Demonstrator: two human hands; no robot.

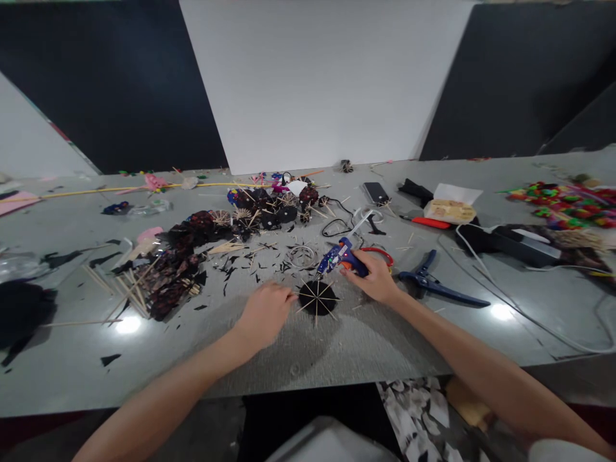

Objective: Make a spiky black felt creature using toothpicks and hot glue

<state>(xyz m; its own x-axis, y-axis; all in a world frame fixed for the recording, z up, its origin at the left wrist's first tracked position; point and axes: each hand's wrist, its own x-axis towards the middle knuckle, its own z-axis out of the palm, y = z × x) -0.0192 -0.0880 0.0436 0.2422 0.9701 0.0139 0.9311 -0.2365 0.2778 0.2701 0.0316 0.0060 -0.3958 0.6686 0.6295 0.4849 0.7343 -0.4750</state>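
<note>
A black fabric disc (308,304) lies flat on the table in front of me, with thin wooden sticks (316,310) spread across it like spokes. My left hand (267,313) is at the disc's left edge, fingers curled and pinched at the outer end of one stick. On the other side, my right hand (374,277) wraps round the handle of a blue hot glue gun (332,258). Its nozzle points down and left, just above the far edge of the disc.
Black fabric scraps (231,264) litter the table behind the disc. Blue pliers (436,285) lie to the right, near a red-handled cutter (430,222) and a phone (375,192). Crumpled dark fabric (168,282) and sticks are piled left. A white cable (524,314) loops at right.
</note>
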